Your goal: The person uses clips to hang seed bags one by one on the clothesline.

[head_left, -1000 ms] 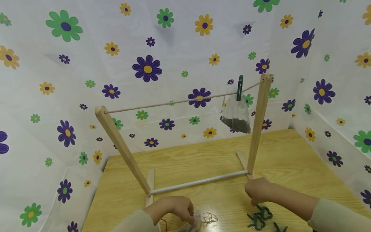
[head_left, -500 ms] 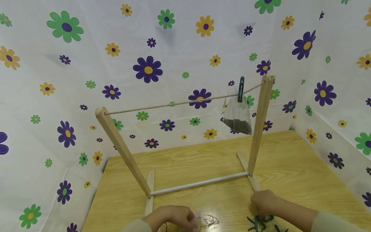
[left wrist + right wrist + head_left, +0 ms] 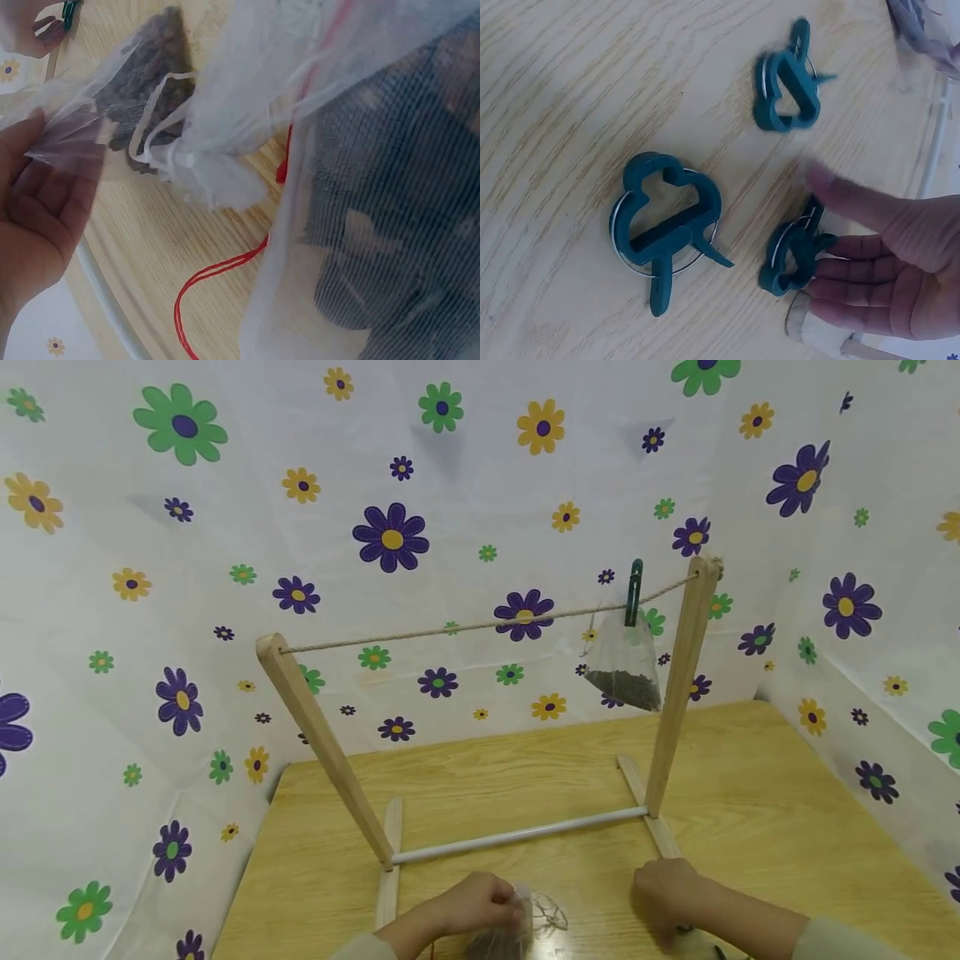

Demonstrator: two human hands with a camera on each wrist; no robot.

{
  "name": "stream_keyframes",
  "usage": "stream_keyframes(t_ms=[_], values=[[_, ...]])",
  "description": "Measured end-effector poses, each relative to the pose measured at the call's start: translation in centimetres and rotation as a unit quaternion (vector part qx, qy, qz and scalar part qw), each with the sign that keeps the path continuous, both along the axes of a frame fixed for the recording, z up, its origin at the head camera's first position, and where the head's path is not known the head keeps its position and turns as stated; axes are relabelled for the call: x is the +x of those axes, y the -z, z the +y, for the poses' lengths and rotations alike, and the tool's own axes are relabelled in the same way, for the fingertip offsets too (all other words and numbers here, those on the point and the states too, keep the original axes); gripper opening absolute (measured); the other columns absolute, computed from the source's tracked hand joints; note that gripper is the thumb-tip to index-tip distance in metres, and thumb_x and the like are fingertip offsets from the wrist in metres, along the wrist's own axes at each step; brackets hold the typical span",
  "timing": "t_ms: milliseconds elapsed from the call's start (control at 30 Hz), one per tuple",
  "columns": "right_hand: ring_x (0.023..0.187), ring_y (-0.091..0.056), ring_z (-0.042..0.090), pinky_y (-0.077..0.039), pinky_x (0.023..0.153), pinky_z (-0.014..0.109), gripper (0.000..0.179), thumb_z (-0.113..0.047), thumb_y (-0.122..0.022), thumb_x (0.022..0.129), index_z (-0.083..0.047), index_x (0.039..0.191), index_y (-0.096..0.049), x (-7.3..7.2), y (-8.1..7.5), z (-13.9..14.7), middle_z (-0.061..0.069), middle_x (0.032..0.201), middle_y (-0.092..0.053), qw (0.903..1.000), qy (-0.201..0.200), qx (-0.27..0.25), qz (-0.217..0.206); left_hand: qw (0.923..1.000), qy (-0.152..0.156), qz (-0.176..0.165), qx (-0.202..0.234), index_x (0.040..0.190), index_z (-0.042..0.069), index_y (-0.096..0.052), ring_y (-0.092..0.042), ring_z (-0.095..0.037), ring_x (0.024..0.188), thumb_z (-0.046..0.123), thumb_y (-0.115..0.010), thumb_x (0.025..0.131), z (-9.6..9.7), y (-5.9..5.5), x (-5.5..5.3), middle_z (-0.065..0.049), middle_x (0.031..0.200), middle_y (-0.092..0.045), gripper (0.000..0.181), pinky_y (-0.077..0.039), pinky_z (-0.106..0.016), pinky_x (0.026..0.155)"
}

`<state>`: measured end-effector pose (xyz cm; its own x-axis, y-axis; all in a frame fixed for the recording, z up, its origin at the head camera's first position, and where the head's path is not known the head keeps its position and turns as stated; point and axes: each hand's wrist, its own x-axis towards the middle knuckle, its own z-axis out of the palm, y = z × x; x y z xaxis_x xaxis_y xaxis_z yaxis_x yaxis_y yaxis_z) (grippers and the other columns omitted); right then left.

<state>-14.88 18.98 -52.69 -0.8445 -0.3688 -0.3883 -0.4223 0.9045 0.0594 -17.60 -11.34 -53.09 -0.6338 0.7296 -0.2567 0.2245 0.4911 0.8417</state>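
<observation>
Flowered sheets [image 3: 480, 485] back the table [image 3: 750, 777]. Head view: far from its back edge, the left hand [image 3: 483, 903] has just raised a clear bag [image 3: 497, 946], likely now partly off the wood. Left wrist: fingers pinch the bag. Right wrist: the right hand [image 3: 900, 274], thumb spread wide, reaches 1 of 3 green clips [image 3: 804, 249].

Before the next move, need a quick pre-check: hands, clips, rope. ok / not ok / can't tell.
1. Left hand has the bag of dark grains: ok, pinched by fingers and thumb.
2. Right hand has firm hold of the nearest clip: cannot tell; fingers at the handles, thumb blurred.
3. Nearest clip open for use: not ok, not visibly squeezed apart.
4. Rope spans left post to right post: ok.
5. Hanging bag held: ok, clipped near the right post.
</observation>
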Motion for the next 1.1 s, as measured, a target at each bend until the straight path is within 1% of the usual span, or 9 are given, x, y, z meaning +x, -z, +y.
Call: stream_keyframes(t_ms=[100, 233, 333, 500, 700, 767, 833, 967, 1100], values=[[0.058, -0.043, 0.01, -0.049, 0.052, 0.03, 0.039, -0.015, -0.09, 0.05, -0.01, 0.069, -0.056, -0.3, -0.1, 0.3, -0.001, 0.064, -0.051, 0.9991, 0.0, -0.031, -0.028, 0.998, -0.048, -0.028, 0.032, 0.079, 0.0, -0.069, -0.053, 0.001, 0.06, 0.014, -0.063, 0.089, 0.2, 0.1, -0.1, 0.001, 0.07, -0.066, 0.018, -0.043, -0.014, 0.054], [0.06, -0.04, 0.007, -0.04, 0.054, 0.023, 0.039, -0.015, -0.088, 0.059, -0.014, 0.076, -0.053, -0.7, -0.3, 1.0, -0.006, 0.067, -0.047, 0.9886, 0.003, -0.129, -0.078, 0.9887, -0.086, -0.099, 0.073, 0.087, -0.005, -0.068, -0.068, -0.012, 0.079, 0.01, -0.061, 0.091, 0.4, 0.2, -0.2, -0.013, 0.086, -0.071, 0.017, -0.054, -0.021, 0.065], [0.062, -0.035, 0.006, -0.034, 0.055, 0.021, 0.035, -0.01, -0.08, 0.063, -0.016, 0.079, -0.049, -0.8, 0.0, 1.2, -0.008, 0.07, -0.041, 0.9788, -0.045, -0.189, -0.067, 0.9852, -0.095, -0.118, 0.081, 0.089, -0.006, -0.068, -0.07, -0.017, 0.084, 0.011, -0.06, 0.092, 0.4, 0.4, -0.2, -0.015, 0.089, -0.071, 0.018, -0.056, -0.025, 0.068], [0.067, -0.032, 0.008, -0.033, 0.058, 0.022, 0.029, 0.002, -0.069, 0.068, -0.011, 0.086, -0.05, -1.1, 0.7, 0.9, -0.005, 0.077, -0.039, 0.9708, -0.122, -0.206, 0.005, 0.9855, -0.103, -0.111, 0.076, 0.085, -0.005, -0.068, -0.069, -0.014, 0.081, 0.013, -0.061, 0.092, 0.4, 0.4, -0.2, -0.013, 0.087, -0.072, 0.02, -0.055, -0.023, 0.065], [0.078, -0.044, 0.007, -0.043, 0.067, 0.025, 0.032, 0.005, -0.071, 0.072, -0.01, 0.096, -0.055, -1.3, 0.6, 0.6, -0.005, 0.088, -0.049, 0.9563, -0.106, -0.273, 0.004, 0.9845, -0.104, -0.098, 0.101, 0.077, -0.012, -0.061, -0.066, -0.008, 0.075, 0.01, -0.062, 0.09, 1.1, -0.1, -0.2, -0.013, 0.083, -0.071, 0.026, -0.051, -0.017, 0.063], [0.085, -0.051, 0.01, -0.048, 0.075, 0.028, 0.034, 0.004, -0.071, 0.073, -0.01, 0.1, -0.055, -1.4, 0.3, 0.3, -0.003, 0.094, -0.054, 0.9351, -0.08, -0.345, -0.011, 0.9852, -0.104, -0.083, 0.108, 0.075, -0.011, -0.06, -0.061, -0.003, 0.068, 0.011, -0.063, 0.09, 1.3, -0.4, -0.2, -0.007, 0.077, -0.069, 0.027, -0.049, -0.015, 0.059], [0.093, -0.058, 0.015, -0.051, 0.082, 0.035, 0.034, 0.0, -0.072, 0.077, -0.007, 0.105, -0.056, -1.4, -0.1, -0.1, 0.004, 0.1, -0.061, 0.9012, -0.056, -0.43, -0.016, 0.9888, -0.097, -0.048, 0.102, 0.073, -0.007, -0.06, -0.05, 0.001, 0.06, 0.015, -0.064, 0.09, 1.4, -0.8, -0.4, 0.002, 0.069, -0.063, 0.028, -0.042, -0.014, 0.054], [0.104, -0.061, 0.019, -0.051, 0.087, 0.036, 0.039, -0.01, -0.07, 0.085, 0.006, 0.117, -0.052, -1.9, -1.7, -1.0, 0.02, 0.113, -0.06, 0.8138, 0.001, -0.578, -0.06, 0.9939, -0.067, 0.032, 0.082, 0.066, 0.002, -0.053, -0.031, 0.0, 0.05, 0.025, -0.064, 0.091, 1.7, -2.0, -0.8, 0.009, 0.057, -0.044, 0.036, -0.029, -0.016, 0.048], [0.106, -0.059, 0.007, -0.053, 0.081, 0.028, 0.054, -0.008, -0.066, 0.088, 0.013, 0.132, -0.042, -2.6, -3.9, -1.5, 0.032, 0.121, -0.051, 0.7339, 0.059, -0.664, -0.133, 0.9923, -0.046, 0.068, 0.093, 0.065, 0.003, -0.055, -0.031, 0.0, 0.049, 0.027, -0.063, 0.092, 2.5, -3.7, -1.1, 0.008, 0.057, -0.046, 0.037, -0.031, -0.015, 0.047]])
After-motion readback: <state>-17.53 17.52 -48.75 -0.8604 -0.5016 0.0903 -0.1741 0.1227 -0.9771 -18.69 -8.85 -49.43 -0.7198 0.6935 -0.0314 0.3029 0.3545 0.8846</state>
